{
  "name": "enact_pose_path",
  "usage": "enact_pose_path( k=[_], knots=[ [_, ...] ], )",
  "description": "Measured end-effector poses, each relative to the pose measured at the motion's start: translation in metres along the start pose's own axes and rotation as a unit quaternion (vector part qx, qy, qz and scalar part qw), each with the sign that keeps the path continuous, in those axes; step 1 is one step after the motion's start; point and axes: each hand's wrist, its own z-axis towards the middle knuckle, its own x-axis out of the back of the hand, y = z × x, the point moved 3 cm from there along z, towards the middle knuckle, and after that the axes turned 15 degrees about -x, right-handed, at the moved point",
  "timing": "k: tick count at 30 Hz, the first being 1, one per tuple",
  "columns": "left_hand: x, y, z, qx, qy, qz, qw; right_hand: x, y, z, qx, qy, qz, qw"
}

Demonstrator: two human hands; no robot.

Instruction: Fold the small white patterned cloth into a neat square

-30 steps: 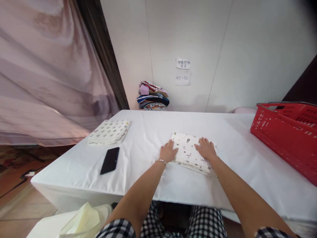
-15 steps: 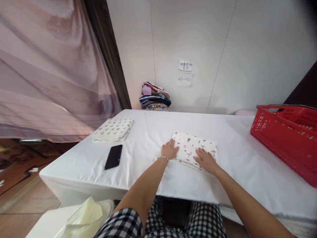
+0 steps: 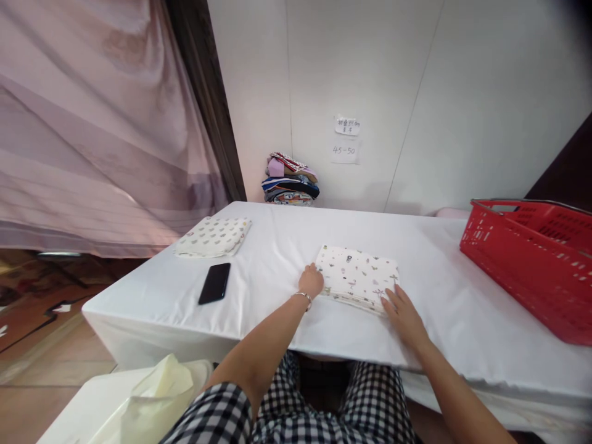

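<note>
A folded white cloth with small printed figures (image 3: 357,276) lies flat near the front of the white-covered table (image 3: 287,246). My left hand (image 3: 310,281), with a thin bracelet at the wrist, touches the cloth's left edge with curled fingers. My right hand (image 3: 404,310) rests flat on the table at the cloth's near right corner, fingertips touching its edge. Neither hand holds anything.
A black phone (image 3: 215,283) lies left of the cloth. A second folded patterned cloth (image 3: 213,237) sits at the table's far left corner. A red plastic basket (image 3: 531,265) stands at the right. Folded clothes (image 3: 290,179) are stacked by the wall. A pale bag (image 3: 152,401) is lower left.
Both hands slid off the top of the folded cloth toward me. The left went to its left edge, the right to its near right corner. The view shifted slightly.
</note>
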Motion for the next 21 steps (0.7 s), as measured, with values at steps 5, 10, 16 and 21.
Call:
enact_pose_path(
  k=[5,10,16,21],
  knots=[
    [0.002,-0.015,-0.028,0.005,-0.002,-0.095,0.995,0.022,0.004,0.015,-0.027,0.031,-0.101,0.994],
    [0.002,-0.033,-0.045,0.032,0.031,-0.201,0.979,0.018,-0.041,-0.005,0.096,0.041,-0.058,0.993],
    [0.003,-0.033,-0.053,0.037,0.086,-0.255,0.962,-0.003,-0.106,-0.034,0.242,-0.006,0.036,0.969],
    [0.007,-0.021,-0.053,0.032,0.086,-0.246,0.965,-0.009,-0.141,-0.044,0.301,-0.023,0.046,0.952]
  ],
)
